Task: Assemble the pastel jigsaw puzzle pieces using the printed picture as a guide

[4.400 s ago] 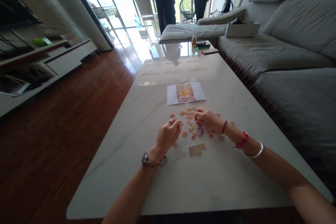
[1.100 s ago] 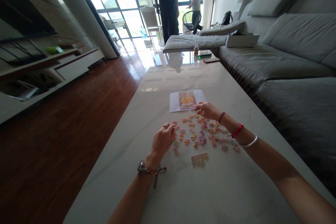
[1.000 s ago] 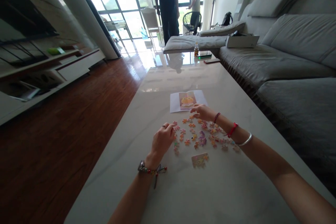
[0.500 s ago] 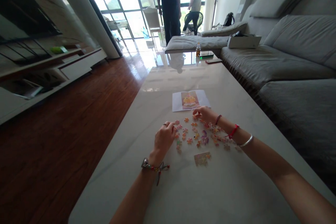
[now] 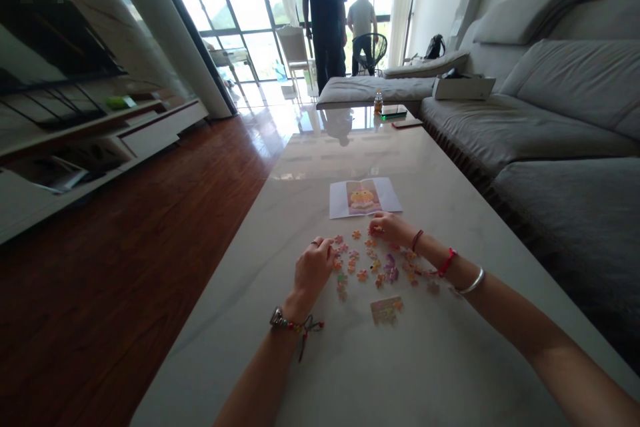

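Observation:
Loose jigsaw puzzle pieces [image 5: 362,275] in pink, orange and purple lie scattered on the white marble-look table [image 5: 240,320]. My right hand [image 5: 393,229] is at the far side of the pieces, fingertips pinched on a small puzzle piece. At the left edge of the spread rests my left hand [image 5: 314,268], its fingers curled together; whatever they hold is hidden. Nearer to me lies a joined block of puzzle pieces [image 5: 385,311]. Beyond the right hand is a creased sheet of paper [image 5: 340,199] with a printed picture of a yellow figure.
A small bottle [image 5: 378,102] and two phone-like flat objects [image 5: 394,111] sit at the table's far end. The grey sofa [image 5: 555,187] runs along the right. A person in dark clothes [image 5: 325,13] and another person [image 5: 362,20] stand near the windows.
My right hand has shifted slightly, with its fingertips now closed around a piece. My left hand stays put. The seated person by the window now stands, and the view has tilted a little upward.

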A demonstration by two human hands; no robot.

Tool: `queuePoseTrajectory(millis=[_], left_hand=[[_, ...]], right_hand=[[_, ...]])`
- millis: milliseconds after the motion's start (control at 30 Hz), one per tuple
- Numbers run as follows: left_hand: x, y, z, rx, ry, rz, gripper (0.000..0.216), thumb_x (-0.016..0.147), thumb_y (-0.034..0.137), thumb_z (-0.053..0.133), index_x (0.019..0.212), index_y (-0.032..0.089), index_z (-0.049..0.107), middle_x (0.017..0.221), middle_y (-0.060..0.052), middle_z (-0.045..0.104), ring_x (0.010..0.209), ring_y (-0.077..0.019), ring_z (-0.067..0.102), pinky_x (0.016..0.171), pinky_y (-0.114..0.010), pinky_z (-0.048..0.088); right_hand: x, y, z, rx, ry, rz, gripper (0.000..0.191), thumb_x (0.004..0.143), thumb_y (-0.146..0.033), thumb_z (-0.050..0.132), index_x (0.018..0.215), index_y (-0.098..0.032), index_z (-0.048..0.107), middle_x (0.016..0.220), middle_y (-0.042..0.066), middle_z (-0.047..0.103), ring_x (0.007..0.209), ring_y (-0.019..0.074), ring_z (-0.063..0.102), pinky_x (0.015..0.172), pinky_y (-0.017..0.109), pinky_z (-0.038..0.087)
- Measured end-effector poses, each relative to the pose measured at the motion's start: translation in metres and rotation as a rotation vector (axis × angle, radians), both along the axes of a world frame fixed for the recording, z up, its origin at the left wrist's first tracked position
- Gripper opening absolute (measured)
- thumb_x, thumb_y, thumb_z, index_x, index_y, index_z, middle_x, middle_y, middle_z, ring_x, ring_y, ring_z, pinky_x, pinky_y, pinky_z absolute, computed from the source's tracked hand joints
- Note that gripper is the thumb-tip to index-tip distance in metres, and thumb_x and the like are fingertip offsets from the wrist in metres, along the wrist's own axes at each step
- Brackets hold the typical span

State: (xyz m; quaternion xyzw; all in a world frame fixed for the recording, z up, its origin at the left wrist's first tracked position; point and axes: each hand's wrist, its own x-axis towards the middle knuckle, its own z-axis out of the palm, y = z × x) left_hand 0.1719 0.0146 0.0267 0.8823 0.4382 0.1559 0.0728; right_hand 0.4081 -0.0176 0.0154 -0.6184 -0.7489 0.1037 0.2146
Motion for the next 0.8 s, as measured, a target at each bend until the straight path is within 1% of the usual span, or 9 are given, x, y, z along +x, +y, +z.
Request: queuePoseTrajectory(millis=[67, 200, 300, 433, 533, 800], left_hand=[[0.000, -0.001, -0.001, -0.005, -0.041, -0.015, 0.023, 0.082, 0.025, 0.038, 0.096, 0.022, 0.056, 0.090, -0.003, 0.057, 0.075, -0.0134, 0.056, 0.063, -0.022, 0.040], [0.012, 0.001, 0.003, -0.090, -0.184, -0.092, 0.022, 0.080, 0.021, 0.040, 0.093, 0.021, 0.058, 0.089, -0.003, 0.058, 0.071, -0.0110, 0.056, 0.067, -0.021, 0.041], [0.034, 0.010, 0.016, -0.107, -0.279, -0.147, 0.021, 0.079, 0.019, 0.041, 0.090, 0.019, 0.059, 0.086, -0.003, 0.059, 0.069, -0.0105, 0.055, 0.065, -0.021, 0.042], [0.063, 0.026, 0.038, -0.053, -0.351, -0.168, 0.021, 0.077, 0.016, 0.043, 0.089, 0.019, 0.059, 0.082, -0.002, 0.059, 0.065, -0.0100, 0.054, 0.066, -0.022, 0.041], [0.072, 0.035, 0.047, -0.042, -0.377, -0.150, 0.021, 0.076, 0.015, 0.043, 0.087, 0.019, 0.060, 0.084, -0.002, 0.060, 0.066, -0.0099, 0.054, 0.066, -0.022, 0.041], [0.075, 0.038, 0.054, -0.050, -0.377, -0.108, 0.022, 0.076, 0.016, 0.044, 0.091, 0.018, 0.060, 0.085, -0.003, 0.060, 0.063, -0.0094, 0.054, 0.064, -0.022, 0.041]], right_hand=[[-0.001, 0.000, 0.004, 0.012, -0.005, -0.007, 0.007, 0.070, -0.015, 0.058, 0.071, -0.014, 0.065, 0.078, 0.006, 0.058, 0.065, 0.0111, 0.054, 0.063, 0.022, 0.042], [0.013, -0.008, 0.023, 0.087, -0.002, -0.048, 0.012, 0.072, -0.018, 0.056, 0.081, -0.015, 0.064, 0.081, 0.006, 0.060, 0.064, 0.0107, 0.055, 0.062, 0.022, 0.044], [0.029, -0.012, 0.039, 0.170, 0.053, -0.120, 0.012, 0.074, -0.021, 0.054, 0.079, -0.015, 0.064, 0.079, 0.005, 0.061, 0.063, 0.0111, 0.056, 0.063, 0.023, 0.044], [0.045, -0.010, 0.054, 0.250, 0.098, -0.199, 0.014, 0.074, -0.022, 0.053, 0.078, -0.016, 0.064, 0.077, 0.005, 0.061, 0.064, 0.0120, 0.057, 0.064, 0.024, 0.044], [0.049, -0.010, 0.059, 0.252, 0.104, -0.204, 0.014, 0.075, -0.023, 0.052, 0.078, -0.016, 0.064, 0.076, 0.005, 0.061, 0.064, 0.0123, 0.058, 0.064, 0.025, 0.045], [0.048, -0.015, 0.058, 0.229, 0.103, -0.197, 0.015, 0.075, -0.022, 0.051, 0.078, -0.015, 0.064, 0.079, 0.005, 0.061, 0.065, 0.0122, 0.058, 0.065, 0.025, 0.045]])
